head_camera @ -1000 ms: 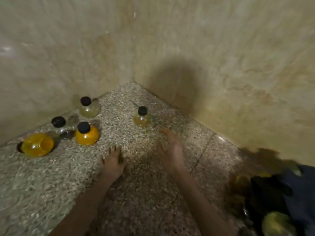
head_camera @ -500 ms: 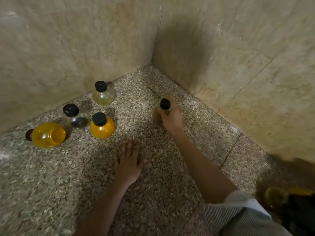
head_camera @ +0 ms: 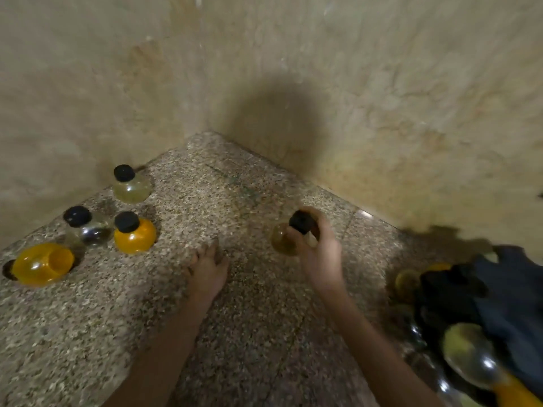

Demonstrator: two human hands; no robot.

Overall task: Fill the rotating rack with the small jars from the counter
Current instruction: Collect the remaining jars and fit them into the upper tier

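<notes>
Jar (head_camera: pixel 280 241) in right hand (head_camera: pixel 321 259) — clear of walls (head_camera: pixel 411 127).

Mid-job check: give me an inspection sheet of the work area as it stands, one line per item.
Surface: speckled stone counter, set in a wall corner.
Job's things: four jars at left; pale jar, clear jar and orange jar upright, second orange jar on its side. Amber jar in hand. Rack at right, blurred, some jars in it.
Clutter: dark blue fabric by the rack, blurred.
Hands: left hand flat on the counter; right hand grips the amber jar near its black cap.
Cables: nothing seen.
Surroundings: beige marble walls.
</notes>
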